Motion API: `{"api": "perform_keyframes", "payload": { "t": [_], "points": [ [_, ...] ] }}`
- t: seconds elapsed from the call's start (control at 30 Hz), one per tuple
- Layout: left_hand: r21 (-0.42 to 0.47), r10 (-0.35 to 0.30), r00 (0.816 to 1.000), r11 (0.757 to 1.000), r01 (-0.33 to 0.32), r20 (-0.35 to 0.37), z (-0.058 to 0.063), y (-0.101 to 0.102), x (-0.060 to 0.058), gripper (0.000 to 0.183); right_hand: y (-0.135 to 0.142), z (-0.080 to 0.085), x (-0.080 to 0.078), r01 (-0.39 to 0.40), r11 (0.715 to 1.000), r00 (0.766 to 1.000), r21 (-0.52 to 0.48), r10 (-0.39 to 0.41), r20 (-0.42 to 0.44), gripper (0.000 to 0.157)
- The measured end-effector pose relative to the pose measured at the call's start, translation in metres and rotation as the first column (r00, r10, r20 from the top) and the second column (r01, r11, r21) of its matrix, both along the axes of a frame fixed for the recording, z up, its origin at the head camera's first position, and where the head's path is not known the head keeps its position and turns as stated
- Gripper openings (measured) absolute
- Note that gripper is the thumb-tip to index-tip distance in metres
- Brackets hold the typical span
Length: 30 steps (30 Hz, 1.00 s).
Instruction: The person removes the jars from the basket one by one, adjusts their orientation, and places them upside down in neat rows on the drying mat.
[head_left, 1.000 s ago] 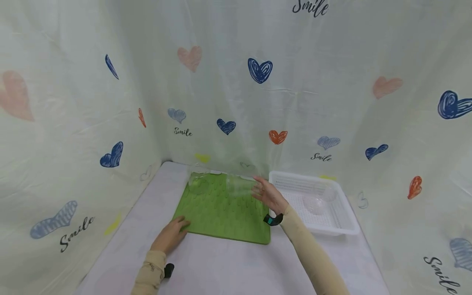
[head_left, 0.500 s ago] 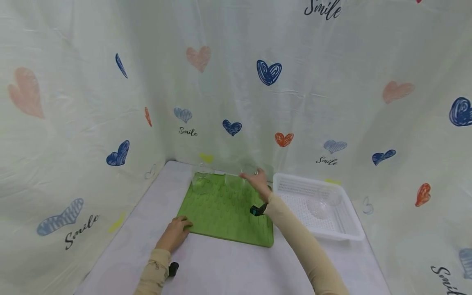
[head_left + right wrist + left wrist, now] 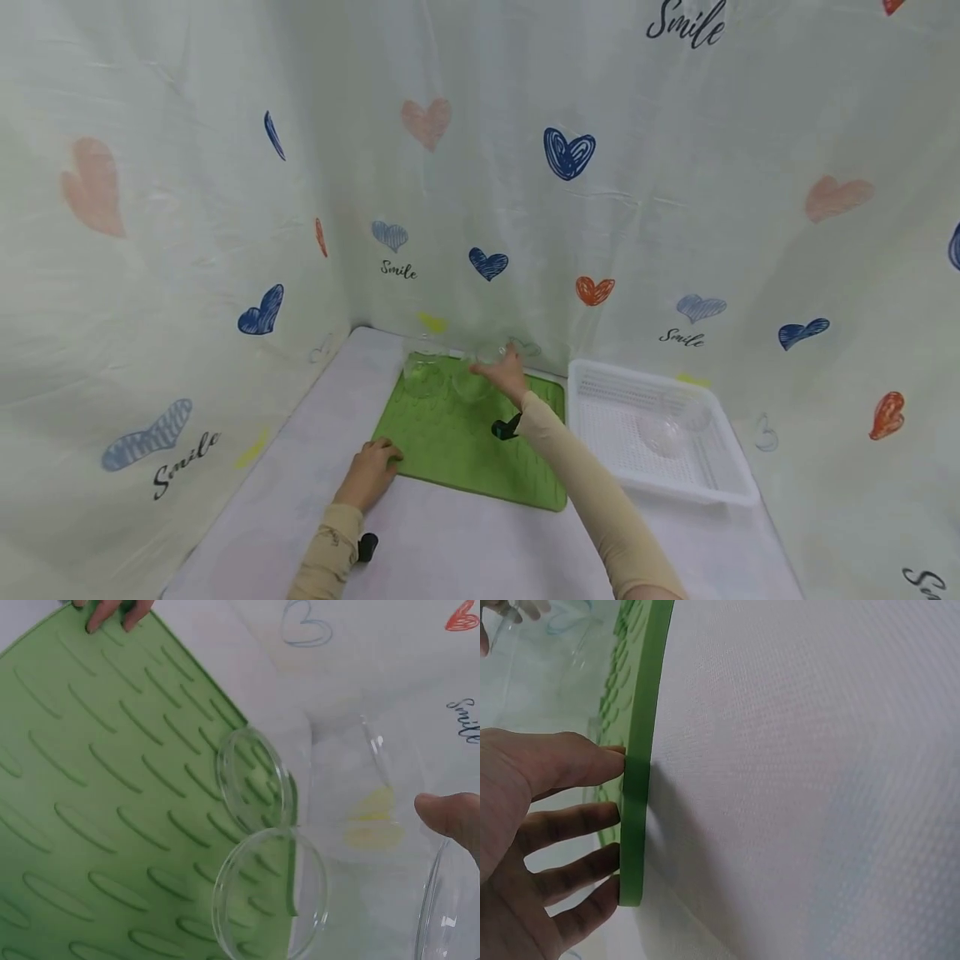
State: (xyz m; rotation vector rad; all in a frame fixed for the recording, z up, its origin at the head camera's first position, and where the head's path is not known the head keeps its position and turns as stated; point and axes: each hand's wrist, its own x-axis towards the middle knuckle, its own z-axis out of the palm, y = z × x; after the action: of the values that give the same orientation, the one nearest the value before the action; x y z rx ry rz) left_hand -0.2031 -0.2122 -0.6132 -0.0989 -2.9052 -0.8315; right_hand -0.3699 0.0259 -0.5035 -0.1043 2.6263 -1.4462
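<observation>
My right hand [image 3: 504,375] reaches over the back of a green mat [image 3: 465,450] and holds a clear cup [image 3: 469,385] near its upper end. In the right wrist view, the thumb [image 3: 454,816] lies at that cup's upper edge, while its lower ring overlaps the mat; the other fingers are hidden. A second clear cup [image 3: 422,377] stands just left of it, near the mat's back left corner. My left hand [image 3: 372,469] rests on the mat's front left corner. Its thumb and fingertips touch the top along the green edge, seen in the left wrist view.
Right of the mat sits a white slotted basket [image 3: 600,468] with clear cupware [image 3: 662,435] in it. Pale curtains [image 3: 465,167] printed with hearts hang close behind the table [image 3: 450,550] and along both its sides.
My right hand has moved left over the mat and turned over, tipping the cup from lying sideways to nearly upright. The left hand stays on the mat's corner. The head view has shifted slightly.
</observation>
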Motion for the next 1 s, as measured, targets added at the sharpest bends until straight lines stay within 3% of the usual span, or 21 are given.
{"api": "perform_keyframes", "payload": {
  "t": [0.5,0.77,1.0],
  "points": [
    [0.003,0.004,1.000,1.000,-0.004,0.009,-0.002,0.000,-0.001,0.015,-0.008,-0.021,0.000,0.010,0.998,0.999,0.054,-0.008,-0.043,0.110],
    [-0.001,0.007,1.000,1.000,-0.007,-0.002,0.002,0.003,0.000,0.015,-0.006,-0.034,-0.001,0.024,0.999,0.999,-0.028,-0.025,-0.038,0.114],
    [-0.007,0.013,1.000,1.000,-0.013,0.016,0.002,0.004,0.000,0.014,-0.001,-0.035,-0.001,0.008,1.000,1.000,-0.020,-0.009,-0.024,0.114]
  ]
}}
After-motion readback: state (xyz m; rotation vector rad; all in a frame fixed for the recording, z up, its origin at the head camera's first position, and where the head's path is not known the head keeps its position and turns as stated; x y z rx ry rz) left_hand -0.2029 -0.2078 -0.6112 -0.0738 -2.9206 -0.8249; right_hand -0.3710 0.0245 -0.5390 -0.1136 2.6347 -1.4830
